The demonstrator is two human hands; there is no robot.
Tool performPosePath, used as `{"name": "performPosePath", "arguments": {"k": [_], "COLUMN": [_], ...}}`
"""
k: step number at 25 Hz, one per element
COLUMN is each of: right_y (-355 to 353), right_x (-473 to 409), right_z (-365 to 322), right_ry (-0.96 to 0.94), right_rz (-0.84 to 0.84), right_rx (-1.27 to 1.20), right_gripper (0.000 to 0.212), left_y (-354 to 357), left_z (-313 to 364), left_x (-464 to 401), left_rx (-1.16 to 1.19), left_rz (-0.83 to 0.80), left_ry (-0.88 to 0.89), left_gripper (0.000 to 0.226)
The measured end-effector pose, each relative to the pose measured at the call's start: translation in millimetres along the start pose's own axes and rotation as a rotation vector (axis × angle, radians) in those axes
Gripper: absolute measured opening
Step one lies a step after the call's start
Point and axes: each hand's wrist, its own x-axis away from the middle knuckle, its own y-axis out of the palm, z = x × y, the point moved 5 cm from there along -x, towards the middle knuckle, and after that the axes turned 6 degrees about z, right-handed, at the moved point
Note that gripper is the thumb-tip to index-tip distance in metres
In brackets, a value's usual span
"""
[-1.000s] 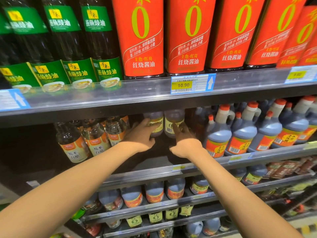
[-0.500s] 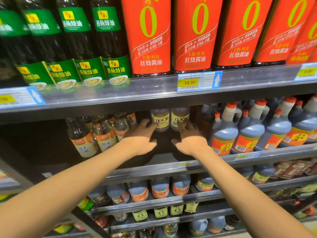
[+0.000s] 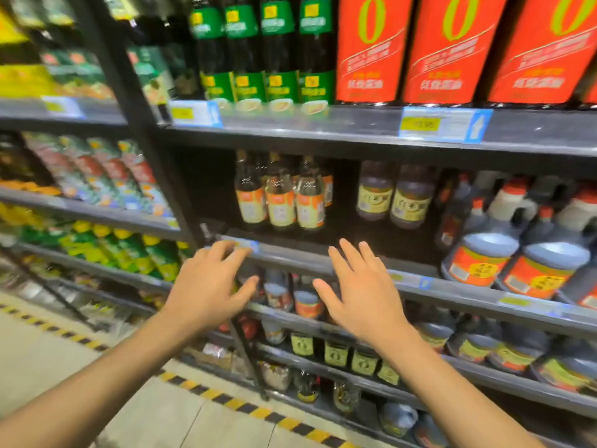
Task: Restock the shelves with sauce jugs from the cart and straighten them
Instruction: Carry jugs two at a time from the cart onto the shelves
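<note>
Both hands hang spread and empty in front of the shelf, the left hand with fingers slightly bent near the shelf edge, the right hand with fingers straight and fanned. Beyond and above the right hand, two jugs with yellow labels stand side by side deep on the shelf; beyond the left, three bottles with orange labels stand in a row. To the right of the right hand, orange-labelled handled jugs crowd the shelf front.
</note>
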Motion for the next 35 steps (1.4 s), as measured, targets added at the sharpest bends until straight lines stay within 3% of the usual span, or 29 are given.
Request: {"name": "performPosePath", "arguments": {"k": [3, 16, 23, 28, 35], "right_y": [23.4, 105.9, 166.7, 206.4, 258.8], "right_x": [25.6, 155.6, 215.5, 242.9, 232.0], "right_z": [-56.4, -343.9, -491.2, -569.4, -616.2], "right_ry": [-0.181, -0.758, -0.868, -0.882, -0.894], "right_rz": [-0.074, -0.328, -0.46, -0.534, -0.631], "right_rx": [-0.043, -0.13, -0.136, -0.103, -0.065], "right_gripper": [0.085, 0.078, 0.094, 0.083, 0.072], "left_y": [-17.6, -76.4, -79.1, -61.8, -21.1], "left_z": [-31.0, -150.1, -239.0, -295.6, -358.6], "left_x": [93.2, 430.5, 552.7, 602.5, 615.1], "left_rx": [-0.062, -0.302, -0.288, -0.232, -0.15], "left_rz": [-0.007, -0.091, -0.084, -0.109, -0.21], "left_ry": [-0.225, -0.892, -1.041, -1.101, -1.158], "left_gripper": [0.065, 0.062, 0.063, 0.063, 0.067]}}
